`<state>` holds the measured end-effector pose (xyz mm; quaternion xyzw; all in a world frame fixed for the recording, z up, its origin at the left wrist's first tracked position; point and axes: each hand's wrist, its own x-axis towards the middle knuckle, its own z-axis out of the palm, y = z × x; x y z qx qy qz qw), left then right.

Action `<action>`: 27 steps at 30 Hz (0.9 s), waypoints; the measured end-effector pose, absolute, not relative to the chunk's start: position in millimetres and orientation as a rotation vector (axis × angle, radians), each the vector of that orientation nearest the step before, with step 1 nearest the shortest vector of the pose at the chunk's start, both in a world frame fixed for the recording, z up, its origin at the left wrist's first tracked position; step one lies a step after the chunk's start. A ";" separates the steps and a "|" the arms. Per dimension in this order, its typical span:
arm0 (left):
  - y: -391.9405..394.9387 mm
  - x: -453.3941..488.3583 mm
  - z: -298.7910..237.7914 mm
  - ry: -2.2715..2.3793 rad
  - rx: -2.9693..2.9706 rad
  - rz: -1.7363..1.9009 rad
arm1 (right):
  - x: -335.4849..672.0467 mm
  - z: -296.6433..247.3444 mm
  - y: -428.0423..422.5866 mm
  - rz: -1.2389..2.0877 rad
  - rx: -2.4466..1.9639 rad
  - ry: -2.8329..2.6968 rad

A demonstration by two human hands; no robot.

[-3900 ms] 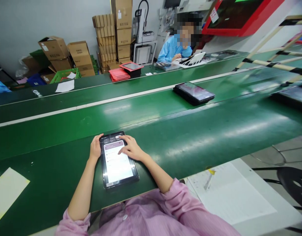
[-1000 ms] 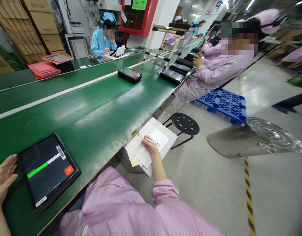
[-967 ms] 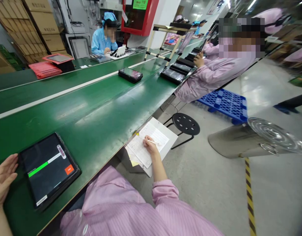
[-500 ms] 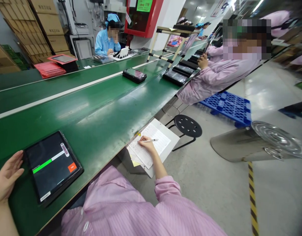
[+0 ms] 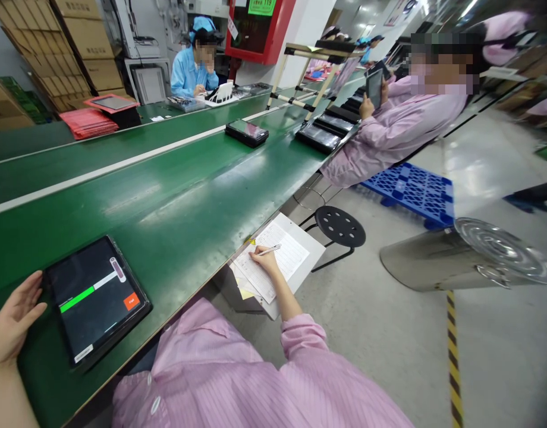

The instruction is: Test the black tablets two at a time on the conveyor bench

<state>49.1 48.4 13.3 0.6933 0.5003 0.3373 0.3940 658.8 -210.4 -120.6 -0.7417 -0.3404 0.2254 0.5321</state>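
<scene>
On green workbench [image 5: 179, 249], near front edge: tablet [image 5: 97, 309], screen lit; left hand [image 5: 12, 321] loosely spread at its left edge. Right hand [image 5: 264, 259] pinching pen [image 5: 272, 249] over paper form [image 5: 294, 249]. Tablet likely stiff, slick, breakable; best gripped by side edges.

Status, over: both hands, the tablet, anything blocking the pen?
Right hand gripping pen over paper sheet. Left hand open, fingertips at edge of tablet. Tablet screen-up, lit, on green bench. No obstruction seen around pen.
</scene>
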 end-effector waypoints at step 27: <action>37.8 69.9 0.7 1.205 1.838 0.839 | 708.3 -91.5 -230.5 0.225 -2.064 -1.162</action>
